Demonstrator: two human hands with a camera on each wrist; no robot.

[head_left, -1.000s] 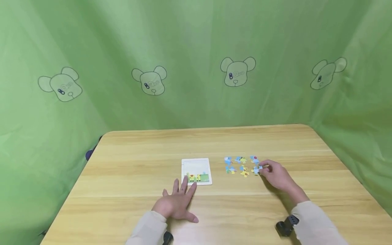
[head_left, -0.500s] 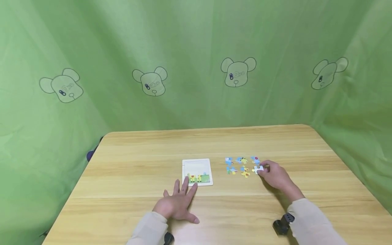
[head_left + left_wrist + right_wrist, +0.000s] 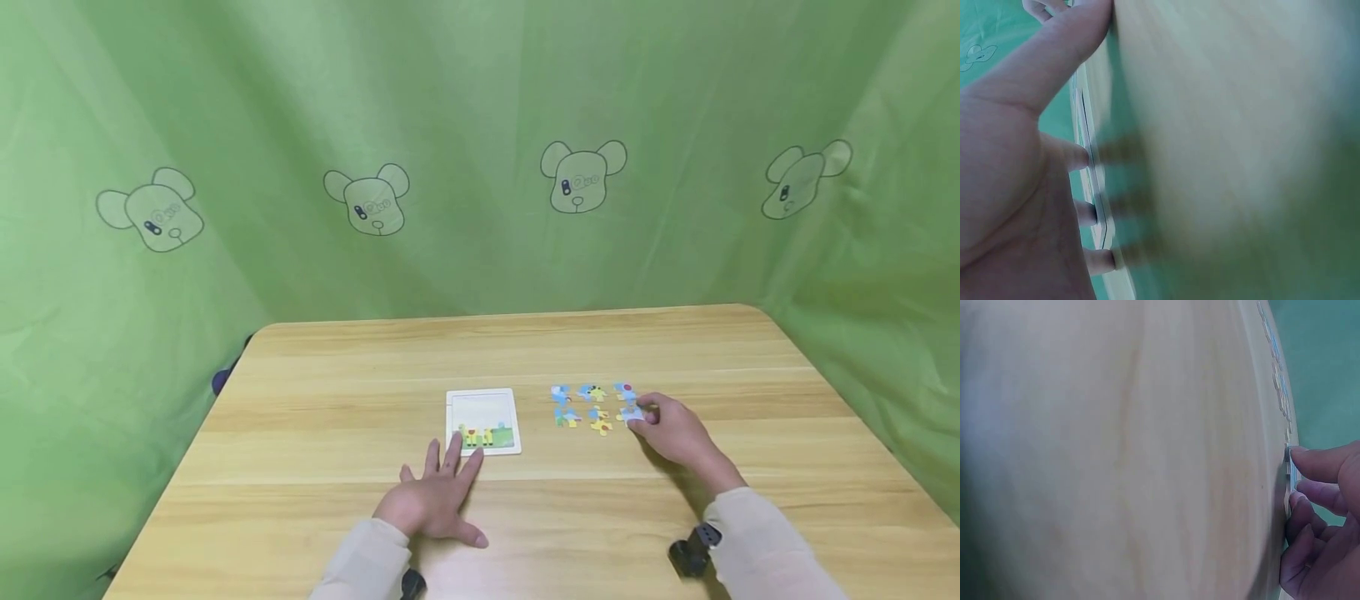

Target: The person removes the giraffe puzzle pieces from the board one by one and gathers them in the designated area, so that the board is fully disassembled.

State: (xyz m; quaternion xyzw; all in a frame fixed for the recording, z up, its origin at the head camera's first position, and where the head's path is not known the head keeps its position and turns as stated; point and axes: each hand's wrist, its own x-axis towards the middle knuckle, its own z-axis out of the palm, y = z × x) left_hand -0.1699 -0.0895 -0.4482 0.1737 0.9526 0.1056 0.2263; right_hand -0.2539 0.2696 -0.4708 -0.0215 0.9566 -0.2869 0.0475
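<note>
Blue puzzle piece [image 3: 628,412] has tipped a touch, right hand [image 3: 677,433] grip pinching it; left hand [image 3: 432,502], fingers kinda spread, touches the white tray [image 3: 480,407].

Puzzle pieces [image 3: 597,393] lie right of the tray [image 3: 481,408].

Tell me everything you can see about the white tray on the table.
The tray looks thin and roughly square, with a pale raised-looking rim; its material is hard to tell. It lies flat on the table, left of the puzzle pieces. A green strip with yellow shapes fills its near part; the rest looks whitish. The left hand touches its near edge.
</note>
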